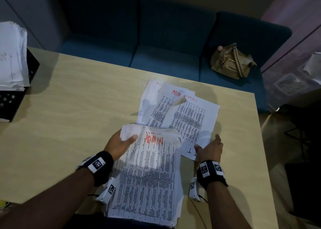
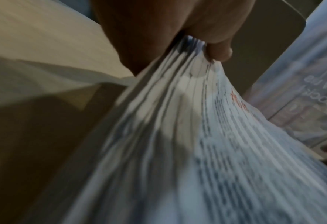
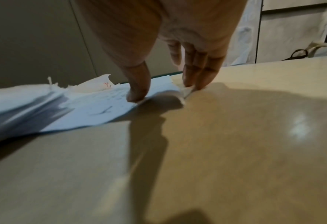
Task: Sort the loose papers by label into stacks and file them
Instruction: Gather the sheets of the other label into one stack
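Observation:
My left hand (image 1: 121, 142) grips the top left corner of a thick stack of printed sheets (image 1: 149, 180), thumb on top; the top sheet is marked ADMIN in red. In the left wrist view the stack (image 2: 197, 136) fans out below the thumb (image 2: 218, 51). Several loose ADMIN sheets (image 1: 187, 114) lie overlapped on the table beyond it. My right hand (image 1: 210, 149) pinches the near right corner of a sheet marked IT (image 1: 188, 150). In the right wrist view the thumb (image 3: 137, 92) presses on that sheet (image 3: 101, 109) and the fingers curl its edge up.
A light wooden table (image 1: 69, 107) carries everything. A black perforated tray (image 1: 10, 100) with a tall paper pile (image 1: 12, 55) stands at the far left. Behind the table is a blue sofa (image 1: 156, 37) with a tan bag (image 1: 231, 62).

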The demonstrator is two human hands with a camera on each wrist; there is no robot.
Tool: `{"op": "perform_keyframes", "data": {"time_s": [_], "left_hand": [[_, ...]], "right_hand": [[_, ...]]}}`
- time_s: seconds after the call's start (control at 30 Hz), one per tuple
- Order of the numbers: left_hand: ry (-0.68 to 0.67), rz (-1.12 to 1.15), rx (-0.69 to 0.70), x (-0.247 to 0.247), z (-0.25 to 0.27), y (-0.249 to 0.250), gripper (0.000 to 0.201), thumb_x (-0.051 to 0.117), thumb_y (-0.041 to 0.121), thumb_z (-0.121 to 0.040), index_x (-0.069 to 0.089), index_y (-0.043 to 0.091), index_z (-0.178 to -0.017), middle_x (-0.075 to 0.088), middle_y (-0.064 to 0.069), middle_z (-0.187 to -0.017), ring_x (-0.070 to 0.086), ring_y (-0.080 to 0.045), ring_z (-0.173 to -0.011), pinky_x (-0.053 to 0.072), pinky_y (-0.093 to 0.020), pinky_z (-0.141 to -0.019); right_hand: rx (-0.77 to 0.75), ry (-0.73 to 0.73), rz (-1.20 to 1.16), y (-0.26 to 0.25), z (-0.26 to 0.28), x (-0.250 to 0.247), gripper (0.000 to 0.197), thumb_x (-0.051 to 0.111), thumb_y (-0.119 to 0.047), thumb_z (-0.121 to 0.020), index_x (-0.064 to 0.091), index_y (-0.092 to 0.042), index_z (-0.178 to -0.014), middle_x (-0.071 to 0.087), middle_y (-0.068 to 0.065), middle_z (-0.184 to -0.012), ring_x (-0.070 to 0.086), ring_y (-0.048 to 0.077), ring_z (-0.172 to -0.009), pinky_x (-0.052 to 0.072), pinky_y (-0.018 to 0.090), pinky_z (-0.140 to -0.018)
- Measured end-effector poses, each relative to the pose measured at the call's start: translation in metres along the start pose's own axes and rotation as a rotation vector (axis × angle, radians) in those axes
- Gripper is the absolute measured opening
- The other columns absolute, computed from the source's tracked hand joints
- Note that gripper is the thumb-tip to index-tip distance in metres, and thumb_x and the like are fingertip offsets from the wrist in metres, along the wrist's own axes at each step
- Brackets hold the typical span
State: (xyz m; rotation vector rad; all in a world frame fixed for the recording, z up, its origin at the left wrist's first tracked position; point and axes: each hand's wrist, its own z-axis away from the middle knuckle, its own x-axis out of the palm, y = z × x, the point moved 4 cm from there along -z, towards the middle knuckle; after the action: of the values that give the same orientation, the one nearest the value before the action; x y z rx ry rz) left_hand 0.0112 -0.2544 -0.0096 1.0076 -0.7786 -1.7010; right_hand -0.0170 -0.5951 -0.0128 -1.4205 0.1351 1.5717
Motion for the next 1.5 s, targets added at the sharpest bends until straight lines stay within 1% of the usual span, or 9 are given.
{"op": "perform_keyframes", "data": {"time_s": [0.2,0.33,0.63,0.87,0.93,1.1,1.33,1.4,1.5], "left_hand": [[-0.009,-0.025,-0.064,0.008,0.005,-0.015,0.036,0.065,0.023,-0.089,0.059,0.021,-0.124,0.068,0.001,-0.11,0.064,-0.021,-0.102,0.046,-0.032,-0.088],[0.018,-0.036,-0.049,0.003,-0.001,-0.023,0.04,0.065,0.018,-0.089,0.057,0.018,-0.127,0.068,-0.004,-0.112,0.063,-0.025,-0.105,0.046,-0.032,-0.088],[-0.001,-0.076,-0.054,0.001,-0.007,-0.028,0.043,0.062,0.018,-0.091,0.053,0.019,-0.133,0.065,-0.004,-0.117,0.06,-0.025,-0.109,0.043,-0.032,-0.091],[-0.015,-0.112,-0.056,-0.001,-0.013,-0.036,0.044,0.063,0.021,-0.091,0.052,0.02,-0.133,0.064,-0.003,-0.121,0.058,-0.025,-0.112,0.043,-0.035,-0.097],[-0.022,-0.114,-0.063,-0.002,-0.013,-0.036,0.044,0.063,0.023,-0.09,0.053,0.021,-0.132,0.065,-0.004,-0.121,0.058,-0.026,-0.112,0.044,-0.039,-0.099],[-0.032,-0.094,-0.05,-0.003,-0.011,-0.032,0.044,0.064,0.025,-0.088,0.054,0.02,-0.131,0.064,-0.003,-0.121,0.057,-0.024,-0.112,0.042,-0.041,-0.102],[-0.024,-0.005,-0.107,-0.01,-0.006,-0.034,0.032,0.066,0.037,-0.084,0.061,0.023,-0.112,0.068,-0.002,-0.101,0.061,-0.027,-0.099,0.047,-0.037,-0.088],[-0.033,-0.006,-0.122,-0.013,-0.008,-0.04,0.05,0.066,0.052,-0.073,0.062,0.02,-0.112,0.069,-0.001,-0.1,0.062,-0.027,-0.1,0.049,-0.039,-0.09],[-0.082,-0.044,-0.119,-0.012,-0.012,-0.043,0.069,0.06,0.065,-0.065,0.06,0.023,-0.12,0.069,-0.003,-0.11,0.062,-0.025,-0.105,0.047,-0.045,-0.098]], "right_hand": [[0.011,-0.128,-0.054,0.001,-0.008,-0.004,0.083,0.067,-0.002,-0.081,0.018,-0.014,-0.147,0.059,0.026,-0.121,0.061,0.041,-0.105,0.049,0.039,-0.08],[-0.123,-0.081,0.044,-0.01,-0.007,0.003,0.057,0.062,-0.01,-0.081,0.039,-0.006,-0.133,0.057,0.022,-0.122,0.056,0.04,-0.112,0.05,0.045,-0.09],[-0.219,-0.078,0.144,-0.046,-0.002,0.031,0.069,0.068,-0.038,-0.082,0.035,-0.006,-0.134,0.041,0.015,-0.133,0.037,0.035,-0.124,0.039,0.044,-0.095],[-0.22,-0.301,0.034,-0.064,-0.003,0.049,0.028,0.061,-0.022,-0.084,0.049,-0.01,-0.105,0.059,0.009,-0.092,0.055,0.028,-0.075,0.043,0.03,-0.064],[-0.288,-0.258,0.056,-0.067,-0.002,0.047,0.026,0.063,-0.022,-0.079,0.054,-0.009,-0.1,0.057,0.011,-0.095,0.054,0.031,-0.084,0.041,0.029,-0.063],[-0.338,-0.219,0.146,-0.068,-0.003,0.046,0.065,0.071,-0.028,-0.075,0.044,-0.006,-0.13,0.049,0.015,-0.12,0.045,0.035,-0.113,0.044,0.041,-0.088],[-0.281,-0.263,0.06,-0.069,-0.006,0.049,0.057,0.061,-0.045,-0.082,0.052,-0.005,-0.122,0.055,0.017,-0.114,0.052,0.036,-0.108,0.044,0.04,-0.086],[-0.208,-0.29,-0.014,-0.071,-0.01,0.052,0.062,0.051,-0.061,-0.083,0.058,-0.005,-0.11,0.063,0.017,-0.104,0.061,0.036,-0.099,0.047,0.036,-0.076],[-0.101,-0.381,-0.061,-0.08,-0.009,0.053,0.052,0.056,-0.043,-0.091,0.05,-0.001,-0.122,0.061,0.016,-0.114,0.06,0.036,-0.105,0.043,0.032,-0.074]]}}
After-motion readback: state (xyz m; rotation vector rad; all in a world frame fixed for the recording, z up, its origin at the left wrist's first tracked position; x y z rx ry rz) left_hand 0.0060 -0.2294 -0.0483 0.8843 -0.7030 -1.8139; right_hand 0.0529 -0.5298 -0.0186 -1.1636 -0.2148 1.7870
